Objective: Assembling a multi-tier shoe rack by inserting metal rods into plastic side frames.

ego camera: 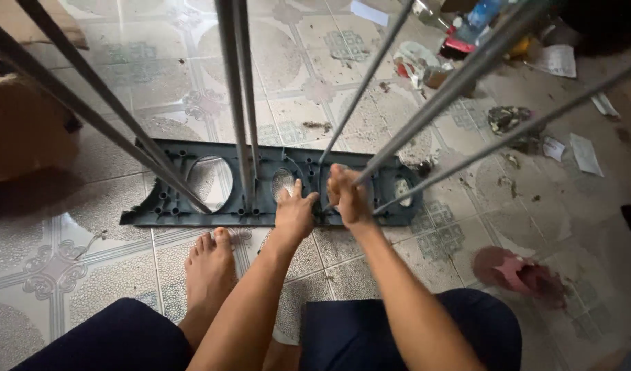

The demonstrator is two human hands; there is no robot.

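Looking down, I see the patterned tile floor (pixel 89 275) spreading under everything, grey-white squares with ornate corners, dusty and littered toward the far right with scraps of paper and wrappers (pixel 425 65). Across it lies the long dark grey plastic panel (pixel 171 203) — flat on the tiles, running left to right just beyond my toes, pierced by oval cut-outs and rows of small holes. Several thin metal rods (pixel 236 103) rise from the panel toward me and fan out past the camera; some stand in its holes, others cross above it. A brown cardboard box (pixel 23 124) sits at the left edge, well apart from the panel. My knees in dark shorts (pixel 116 336) frame the bottom of the view, and my bare left foot (pixel 211 268) rests on the tiles just beside the panel's near edge. A pink sandal (pixel 518 275) lies on the floor to the right, near my right knee. My left hand (pixel 295 213) presses flat on the panel's middle, fingers spread and open, holding nothing. My right hand (pixel 346 196) is just beside it — fingers curled closed around the lower end of one slanting rod (pixel 425 130) where it meets the panel.
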